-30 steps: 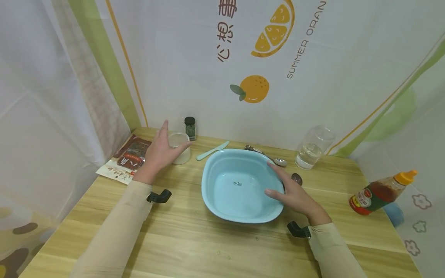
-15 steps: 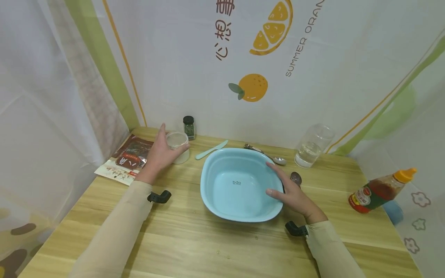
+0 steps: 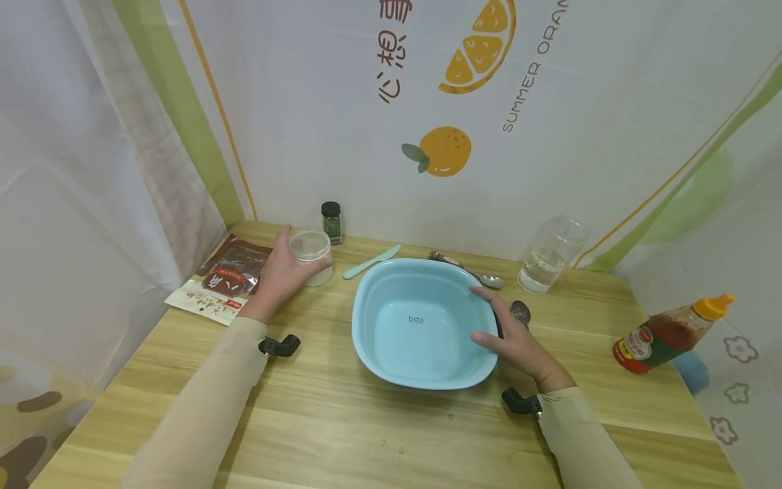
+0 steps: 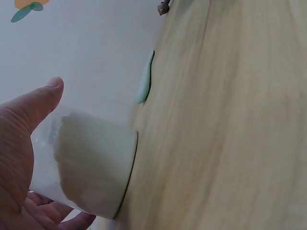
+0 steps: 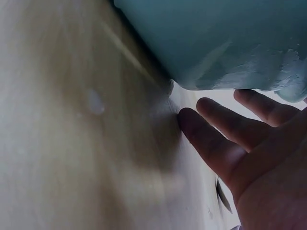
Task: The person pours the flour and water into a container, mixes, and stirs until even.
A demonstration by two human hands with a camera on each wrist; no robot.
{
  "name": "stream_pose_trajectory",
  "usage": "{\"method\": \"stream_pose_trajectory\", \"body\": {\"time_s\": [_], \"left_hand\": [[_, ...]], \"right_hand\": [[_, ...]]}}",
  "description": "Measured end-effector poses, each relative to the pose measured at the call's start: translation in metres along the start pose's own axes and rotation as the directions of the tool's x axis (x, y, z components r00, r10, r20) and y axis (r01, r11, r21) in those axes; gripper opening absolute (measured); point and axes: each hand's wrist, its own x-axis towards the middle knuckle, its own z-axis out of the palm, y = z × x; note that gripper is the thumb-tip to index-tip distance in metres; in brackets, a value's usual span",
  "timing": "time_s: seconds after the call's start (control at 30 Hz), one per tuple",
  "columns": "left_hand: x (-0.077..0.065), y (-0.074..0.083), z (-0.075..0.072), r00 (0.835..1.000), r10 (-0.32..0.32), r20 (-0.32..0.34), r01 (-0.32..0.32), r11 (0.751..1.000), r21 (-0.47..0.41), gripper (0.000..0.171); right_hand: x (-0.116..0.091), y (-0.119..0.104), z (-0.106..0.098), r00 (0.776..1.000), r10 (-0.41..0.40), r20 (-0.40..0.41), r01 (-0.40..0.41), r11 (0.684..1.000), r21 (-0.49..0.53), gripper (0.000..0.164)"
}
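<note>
My left hand (image 3: 283,275) is around a clear tub (image 3: 319,275) of white contents at the back left. Its thumb lies along the near side, with fingers on the far side, partly hidden. In the left wrist view the tub (image 4: 96,163) stands on the tabletop. A light-blue plastic basin (image 3: 421,360) marked "bdo" sits mid-table. My right hand (image 3: 519,343) rests at its right rim, thumb over the inside and fingers outside. In the right wrist view those fingers (image 5: 230,124) are spread and nearly straight, close against the basin wall (image 5: 216,43).
Left of the tub lies a brown-and-white food packet (image 3: 229,278); behind it stands a black-capped spice jar (image 3: 332,224). A mint-green knife (image 3: 371,263), metal spoon (image 3: 491,281) and dark spoon (image 3: 520,312) surround the basin. A glass (image 3: 540,272) and sauce bottle (image 3: 666,338) stand right.
My left hand has closed in on the tub, its thumb coming down across the near side. The tub, basin and right hand stay nearly where they were.
</note>
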Motion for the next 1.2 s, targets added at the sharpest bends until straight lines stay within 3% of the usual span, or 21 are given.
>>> {"method": "stream_pose_trajectory", "body": {"time_s": [0.7,1.2], "left_hand": [[0.002,-0.008,0.006,1.000,0.022,-0.007,-0.023,0.998,-0.064,0.116],[-0.002,-0.006,0.010,0.994,0.086,-0.061,-0.090,0.994,-0.059,0.105]], "right_hand": [[0.001,-0.003,-0.002,1.000,0.002,0.008,-0.002,1.000,0.005,0.086],[0.000,0.001,0.000,1.000,0.011,0.016,-0.011,1.000,0.020,0.087]]}}
